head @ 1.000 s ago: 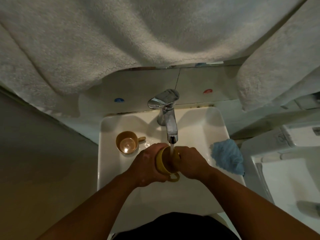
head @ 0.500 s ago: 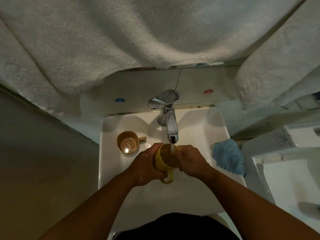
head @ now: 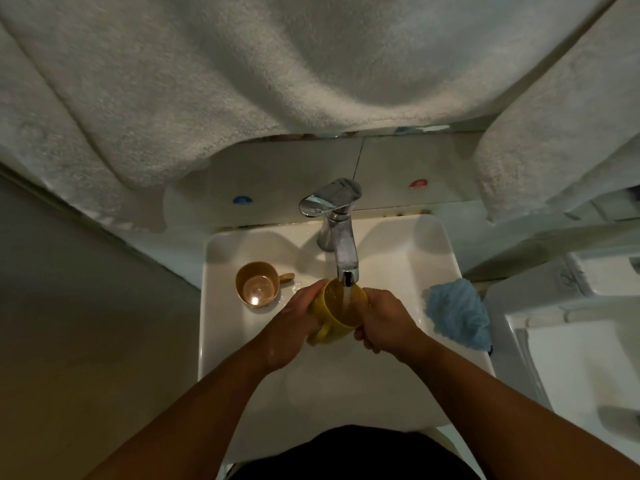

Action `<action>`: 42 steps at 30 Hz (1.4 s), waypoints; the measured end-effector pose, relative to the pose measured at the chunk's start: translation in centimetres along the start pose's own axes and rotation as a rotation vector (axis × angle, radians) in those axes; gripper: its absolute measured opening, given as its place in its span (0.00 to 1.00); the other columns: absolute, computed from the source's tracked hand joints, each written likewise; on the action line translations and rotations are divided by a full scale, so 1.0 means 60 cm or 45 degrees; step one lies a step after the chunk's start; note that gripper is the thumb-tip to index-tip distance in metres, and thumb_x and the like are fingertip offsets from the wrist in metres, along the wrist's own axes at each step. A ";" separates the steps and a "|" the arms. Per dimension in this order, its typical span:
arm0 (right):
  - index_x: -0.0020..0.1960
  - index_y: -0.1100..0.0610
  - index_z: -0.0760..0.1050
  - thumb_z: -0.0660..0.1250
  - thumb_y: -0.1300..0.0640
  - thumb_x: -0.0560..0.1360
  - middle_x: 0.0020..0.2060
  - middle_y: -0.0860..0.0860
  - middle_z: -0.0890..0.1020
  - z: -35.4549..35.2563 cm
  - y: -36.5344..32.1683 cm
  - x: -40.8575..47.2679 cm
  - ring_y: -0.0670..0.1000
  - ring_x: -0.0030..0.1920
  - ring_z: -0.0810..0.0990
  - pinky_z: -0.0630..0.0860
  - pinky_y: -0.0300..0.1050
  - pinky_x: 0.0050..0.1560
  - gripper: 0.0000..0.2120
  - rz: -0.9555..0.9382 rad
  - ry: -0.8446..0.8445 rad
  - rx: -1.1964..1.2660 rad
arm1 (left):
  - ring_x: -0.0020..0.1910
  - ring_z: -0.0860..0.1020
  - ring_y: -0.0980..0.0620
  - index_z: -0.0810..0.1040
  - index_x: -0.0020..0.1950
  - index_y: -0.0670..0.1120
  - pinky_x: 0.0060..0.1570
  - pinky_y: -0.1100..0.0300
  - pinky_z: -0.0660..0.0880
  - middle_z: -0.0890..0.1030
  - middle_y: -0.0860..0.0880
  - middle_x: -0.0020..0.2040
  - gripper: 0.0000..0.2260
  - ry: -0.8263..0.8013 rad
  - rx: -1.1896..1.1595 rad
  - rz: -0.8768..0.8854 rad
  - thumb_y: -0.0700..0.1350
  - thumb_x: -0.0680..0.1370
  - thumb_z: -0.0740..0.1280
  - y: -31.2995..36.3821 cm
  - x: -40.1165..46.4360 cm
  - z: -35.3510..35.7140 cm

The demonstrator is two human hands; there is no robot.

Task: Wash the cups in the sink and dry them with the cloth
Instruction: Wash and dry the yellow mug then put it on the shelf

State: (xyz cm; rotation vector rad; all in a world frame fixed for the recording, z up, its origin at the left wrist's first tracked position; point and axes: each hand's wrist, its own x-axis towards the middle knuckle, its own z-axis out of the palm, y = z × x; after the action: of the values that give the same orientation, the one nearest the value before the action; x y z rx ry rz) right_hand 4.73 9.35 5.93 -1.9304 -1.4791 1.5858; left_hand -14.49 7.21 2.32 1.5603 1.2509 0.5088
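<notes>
A yellow cup is held mouth-up under the chrome tap, and water runs into it. My left hand grips its left side above the handle, and my right hand holds its right side. A second, tan cup stands upright on the left part of the white sink, apart from both hands. A blue cloth lies on the sink's right edge.
Grey towels hang low over the back of the sink, and another towel hangs at the right. A white toilet stands to the right. A grey wall runs along the left.
Both hands have turned the yellow cup from lying sideways to mouth-up under the stream, and it has moved slightly up toward the spout.
</notes>
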 end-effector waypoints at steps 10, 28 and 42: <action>0.51 0.54 0.80 0.63 0.52 0.82 0.40 0.48 0.83 -0.013 0.013 0.019 0.49 0.37 0.82 0.78 0.41 0.39 0.09 -0.274 -0.065 -0.609 | 0.65 0.76 0.58 0.66 0.76 0.58 0.64 0.51 0.77 0.76 0.58 0.68 0.44 -0.064 0.077 -0.006 0.58 0.63 0.81 -0.018 0.005 -0.010; 0.40 0.56 0.82 0.65 0.54 0.81 0.26 0.51 0.79 -0.007 0.039 0.019 0.48 0.22 0.76 0.73 0.41 0.25 0.13 -0.080 0.086 0.003 | 0.59 0.77 0.52 0.71 0.61 0.65 0.51 0.46 0.83 0.74 0.56 0.61 0.35 0.094 -0.252 -0.206 0.55 0.59 0.83 -0.019 -0.005 -0.004; 0.59 0.38 0.75 0.59 0.42 0.82 0.56 0.50 0.78 0.032 0.028 0.010 0.53 0.54 0.79 0.84 0.60 0.45 0.09 0.018 0.173 0.484 | 0.57 0.77 0.52 0.73 0.70 0.55 0.57 0.51 0.78 0.78 0.54 0.62 0.36 0.381 -0.092 -0.265 0.65 0.65 0.78 0.003 0.007 0.051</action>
State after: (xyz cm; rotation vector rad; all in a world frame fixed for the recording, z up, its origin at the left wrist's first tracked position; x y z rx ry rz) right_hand 3.95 8.31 3.64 -1.7897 -1.0251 1.5698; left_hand -11.81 6.22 1.20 1.3076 1.5842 0.6610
